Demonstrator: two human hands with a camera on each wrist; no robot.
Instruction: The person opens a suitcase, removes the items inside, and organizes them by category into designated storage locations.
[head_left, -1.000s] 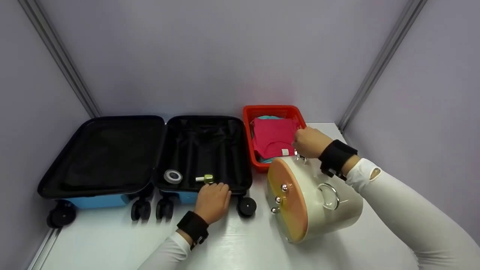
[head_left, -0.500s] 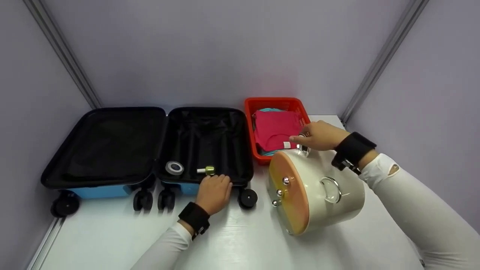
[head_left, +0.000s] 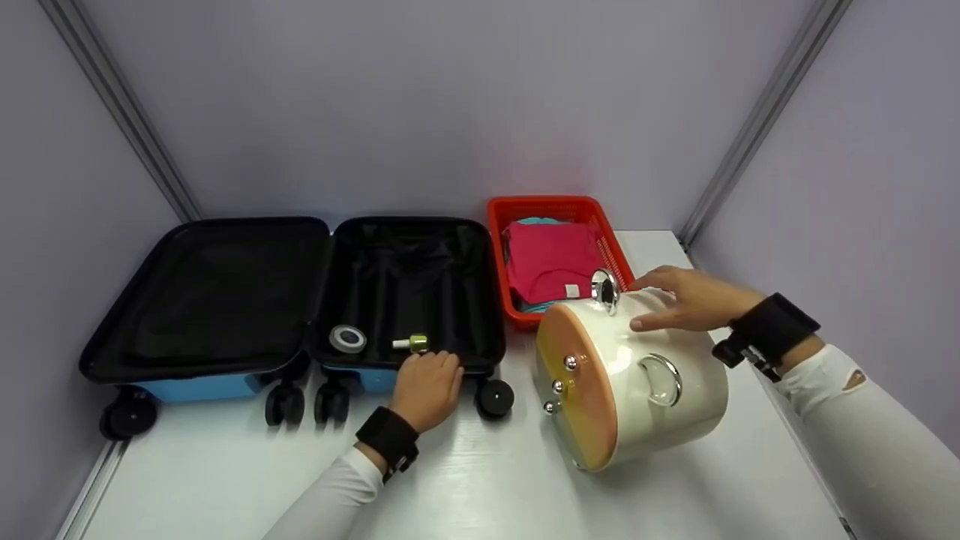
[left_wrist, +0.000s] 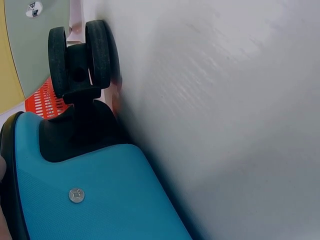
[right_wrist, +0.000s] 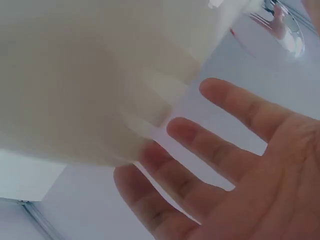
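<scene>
round case's clasp not yet undone, suitcase barely packed
right hand (head_left: 686, 298) rests with fingers apart atop the cream round case (head_left: 645, 375), lying on its side on the bench; left hand (head_left: 427, 386), fingers curled, grips the open suitcase (head_left: 409, 292) rim.

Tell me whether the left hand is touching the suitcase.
Touching. In the head view the left hand rests with its fingers curled over the front rim of the open suitcase, beside the small green-capped bottle; no gap shows between fingers and rim.
</scene>
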